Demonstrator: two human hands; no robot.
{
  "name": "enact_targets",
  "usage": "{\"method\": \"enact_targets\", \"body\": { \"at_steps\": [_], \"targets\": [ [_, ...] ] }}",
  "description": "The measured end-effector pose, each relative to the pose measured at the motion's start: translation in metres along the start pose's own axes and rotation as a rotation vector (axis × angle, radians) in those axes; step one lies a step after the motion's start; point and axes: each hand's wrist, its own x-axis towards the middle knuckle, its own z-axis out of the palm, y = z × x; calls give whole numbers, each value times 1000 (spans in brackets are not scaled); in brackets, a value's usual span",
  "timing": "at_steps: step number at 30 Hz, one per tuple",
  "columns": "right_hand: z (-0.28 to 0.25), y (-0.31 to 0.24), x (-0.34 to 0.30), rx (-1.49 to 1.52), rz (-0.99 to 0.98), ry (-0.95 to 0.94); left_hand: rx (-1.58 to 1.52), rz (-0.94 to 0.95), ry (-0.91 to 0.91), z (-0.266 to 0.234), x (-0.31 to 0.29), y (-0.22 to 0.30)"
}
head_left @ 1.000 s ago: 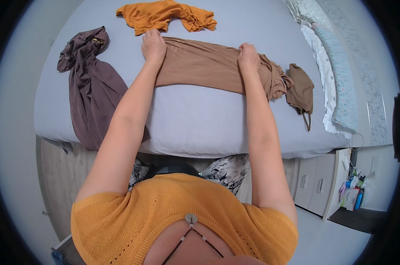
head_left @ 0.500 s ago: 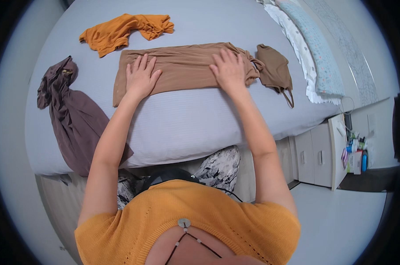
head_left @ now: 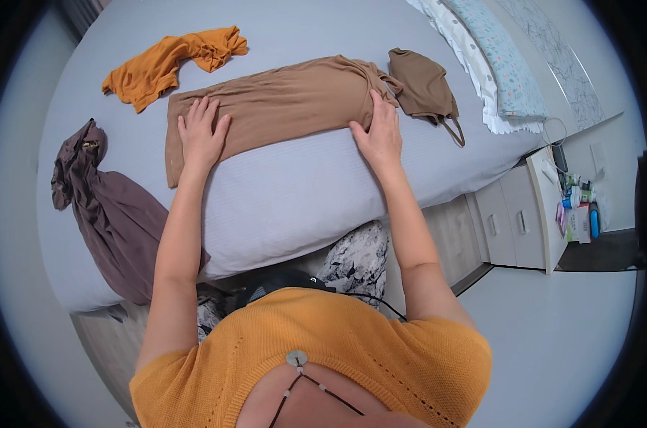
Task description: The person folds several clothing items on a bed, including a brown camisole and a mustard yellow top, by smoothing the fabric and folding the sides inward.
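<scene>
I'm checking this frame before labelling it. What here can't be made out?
- Head view: the tan garment under the left hand and right hand; the palms cover it.
- The purple garment's lower end hangs over the bed edge, behind the left forearm.
- Items on the nightstand are too small.
- The floor below is blocked by the person's body.

A flat white-and-pink rectangular package (head_left: 575,222) is standing on the white bedside cabinet (head_left: 523,214) at the right, with small green-and-white bottles (head_left: 579,191) crowding just behind and a blue container (head_left: 594,222) sitting beside it.
</scene>
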Motion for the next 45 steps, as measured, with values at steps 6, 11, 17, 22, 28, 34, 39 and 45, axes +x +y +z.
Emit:
{"method": "enact_targets", "body": {
  "at_steps": [6, 11, 17, 22, 28, 34, 39, 45],
  "targets": [
    [-19, 59, 89, 820, 324, -136, -30, -89, 95, 7, 9, -25],
    [-24, 114, 156, 614, 433, 62, 100, -160, 21, 10, 15, -27],
    [-12, 92, 110, 367, 132, 192, 183, -172, -2, 8, 11, -28],
    [-18, 76, 66, 191, 431, -179, 181, -162, -1, 8, 13, -25],
    [-3, 64, 73, -193, 305, -161, 184, -147, 19, 9, 13, -26],
    [3, 74, 117, 364, 346, 71, 153, -159, 32, 6, 12, -23],
    [-14, 90, 160, -77, 266, 39, 142, -152, 47, 7, 12, -24],
    [-21, 90, 168, -253, 75, 235, 158, -165, 37, 7, 12, -24]
  ]
}}
